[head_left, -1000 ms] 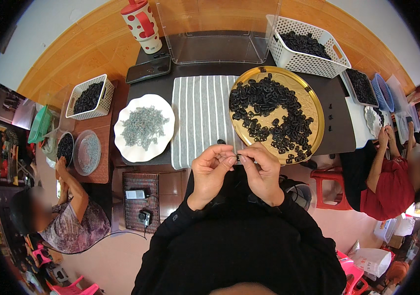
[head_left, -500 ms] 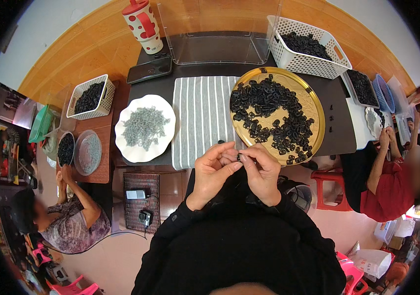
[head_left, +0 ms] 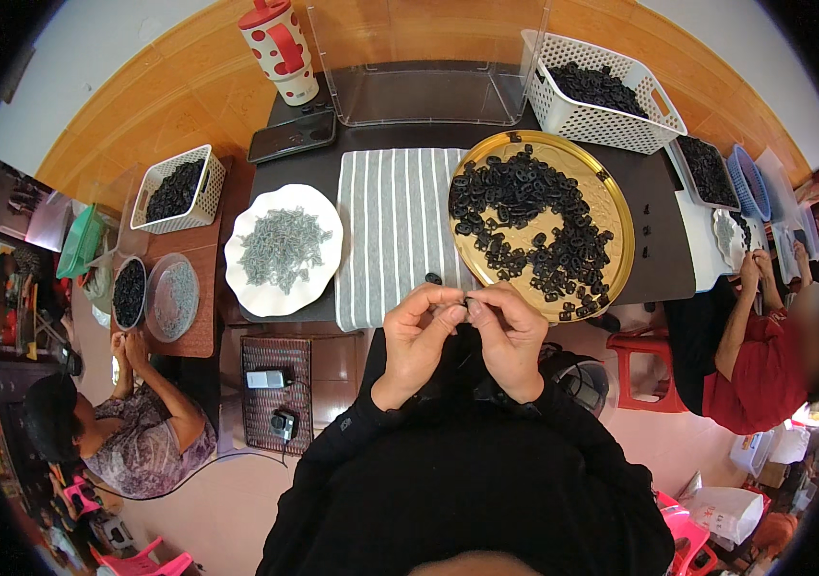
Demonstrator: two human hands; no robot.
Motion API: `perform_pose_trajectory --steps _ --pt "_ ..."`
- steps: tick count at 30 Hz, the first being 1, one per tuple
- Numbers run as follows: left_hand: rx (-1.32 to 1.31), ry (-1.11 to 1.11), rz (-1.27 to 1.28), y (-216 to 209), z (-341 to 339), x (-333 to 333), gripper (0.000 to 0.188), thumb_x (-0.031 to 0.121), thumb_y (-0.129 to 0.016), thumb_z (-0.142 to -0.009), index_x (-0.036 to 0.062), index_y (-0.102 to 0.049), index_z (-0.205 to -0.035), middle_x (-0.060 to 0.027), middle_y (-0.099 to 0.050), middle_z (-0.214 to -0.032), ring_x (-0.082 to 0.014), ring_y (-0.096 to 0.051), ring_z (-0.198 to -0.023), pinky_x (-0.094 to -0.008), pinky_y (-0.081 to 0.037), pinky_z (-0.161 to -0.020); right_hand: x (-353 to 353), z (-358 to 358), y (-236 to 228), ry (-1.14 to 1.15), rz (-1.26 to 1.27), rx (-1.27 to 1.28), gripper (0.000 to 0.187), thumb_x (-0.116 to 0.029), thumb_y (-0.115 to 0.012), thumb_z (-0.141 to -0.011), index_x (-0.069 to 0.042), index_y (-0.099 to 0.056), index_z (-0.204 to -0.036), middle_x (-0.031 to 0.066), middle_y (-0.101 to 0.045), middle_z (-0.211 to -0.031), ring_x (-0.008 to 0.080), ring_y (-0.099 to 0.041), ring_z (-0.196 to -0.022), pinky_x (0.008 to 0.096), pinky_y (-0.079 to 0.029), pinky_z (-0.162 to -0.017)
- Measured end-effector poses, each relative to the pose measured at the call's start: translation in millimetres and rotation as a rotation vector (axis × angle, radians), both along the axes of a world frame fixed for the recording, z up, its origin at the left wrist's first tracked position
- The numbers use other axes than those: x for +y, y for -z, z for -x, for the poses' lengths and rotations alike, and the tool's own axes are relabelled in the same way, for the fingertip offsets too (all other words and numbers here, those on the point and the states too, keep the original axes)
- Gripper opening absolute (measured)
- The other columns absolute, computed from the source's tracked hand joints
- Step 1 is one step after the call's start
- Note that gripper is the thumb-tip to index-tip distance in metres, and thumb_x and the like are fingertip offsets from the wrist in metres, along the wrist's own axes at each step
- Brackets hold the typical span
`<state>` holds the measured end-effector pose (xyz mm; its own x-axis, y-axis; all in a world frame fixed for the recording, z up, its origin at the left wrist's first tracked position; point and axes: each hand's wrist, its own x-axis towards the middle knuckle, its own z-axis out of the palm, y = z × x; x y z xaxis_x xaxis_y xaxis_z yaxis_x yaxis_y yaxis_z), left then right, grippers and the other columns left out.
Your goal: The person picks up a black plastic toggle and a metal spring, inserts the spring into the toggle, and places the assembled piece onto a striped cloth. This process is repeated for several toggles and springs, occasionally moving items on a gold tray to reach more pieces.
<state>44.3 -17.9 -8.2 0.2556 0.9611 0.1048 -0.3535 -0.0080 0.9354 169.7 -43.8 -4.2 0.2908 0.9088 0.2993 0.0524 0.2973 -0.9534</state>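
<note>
My left hand (head_left: 416, 338) and right hand (head_left: 510, 331) pinching one small black part (head_left: 467, 304) together, gold tray (head_left: 620, 216) just beyond, striped cloth (head_left: 396, 226) alongside

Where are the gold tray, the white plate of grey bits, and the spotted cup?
gold tray (head_left: 620, 226): head view, bare right rim.
white plate (head_left: 241, 288): head view, bare lower-left rim.
spotted cup (head_left: 280, 53): head view, side wall.

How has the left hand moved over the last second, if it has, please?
No real move: the left hand stays just below the striped cloth's near edge, fingertips meeting the right hand.
</note>
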Motion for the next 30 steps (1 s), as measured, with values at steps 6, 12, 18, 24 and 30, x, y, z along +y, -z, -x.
perform_pose_trajectory --steps 6,12,18,24,30 --pt "0.005 -0.033 0.037 -1.9 1.2 -4.4 0.007 0.0 -0.061 -0.091 -0.0031 -0.065 -0.096 -0.0022 -0.059 -0.087 -0.0066 -0.055 -0.076 -0.0198 -0.044 -0.069 0.0 4.4 5.0 -0.01 0.038 0.188 0.011 0.007 -0.061 -0.087 0.005 -0.064 -0.098 0.0044 -0.061 -0.085 0.008 -0.057 -0.075 0.0202 -0.045 -0.066" --pt "0.085 0.013 0.089 0.9 15.6 -5.0 0.007 0.003 -0.061 -0.092 -0.0023 -0.064 -0.09 -0.0006 -0.059 -0.081 -0.0055 -0.053 -0.072 -0.0189 -0.042 -0.065 -4.6 2.3 7.1 -0.02 0.014 -0.001 0.011 0.006 -0.064 -0.086 0.004 -0.063 -0.097 0.0041 -0.061 -0.088 0.0074 -0.055 -0.075 0.0203 -0.044 -0.065" --pt "0.048 0.126 0.139 -1.2 23.2 -4.3 0.01 0.006 -0.062 -0.092 -0.0021 -0.063 -0.087 -0.0001 -0.057 -0.078 -0.0047 -0.051 -0.07 -0.0204 -0.04 -0.061 -6.9 -6.2 8.9 -0.123 0.008 -0.014 0.01 0.007 -0.063 -0.085 0.003 -0.063 -0.094 0.0029 -0.059 -0.087 0.0055 -0.053 -0.075 0.0193 -0.043 -0.064" --pt "0.764 -0.289 -0.426 -6.5 22.8 26.3 0.012 0.005 -0.071 -0.08 -0.0001 -0.065 -0.089 -0.0082 -0.058 -0.078 -0.0203 -0.058 -0.067 -0.0294 -0.045 -0.059 -2.3 -7.6 3.7 -0.047 0.067 0.132 0.011 0.008 -0.061 -0.086 0.002 -0.06 -0.095 0.0011 -0.058 -0.088 0.0039 -0.051 -0.075 0.0176 -0.041 -0.066" --pt "1.038 -0.162 -0.592 -9.1 21.9 39.7 0.021 -0.002 -0.068 -0.074 -0.0007 -0.064 -0.094 -0.0146 -0.054 -0.09 -0.0345 -0.053 -0.091 -0.0417 -0.045 -0.075 -0.9 -9.9 2.5 -0.062 0.035 0.1 0.009 0.008 -0.061 -0.086 0.002 -0.059 -0.094 0.0015 -0.058 -0.087 0.0047 -0.05 -0.073 0.0186 -0.04 -0.065"
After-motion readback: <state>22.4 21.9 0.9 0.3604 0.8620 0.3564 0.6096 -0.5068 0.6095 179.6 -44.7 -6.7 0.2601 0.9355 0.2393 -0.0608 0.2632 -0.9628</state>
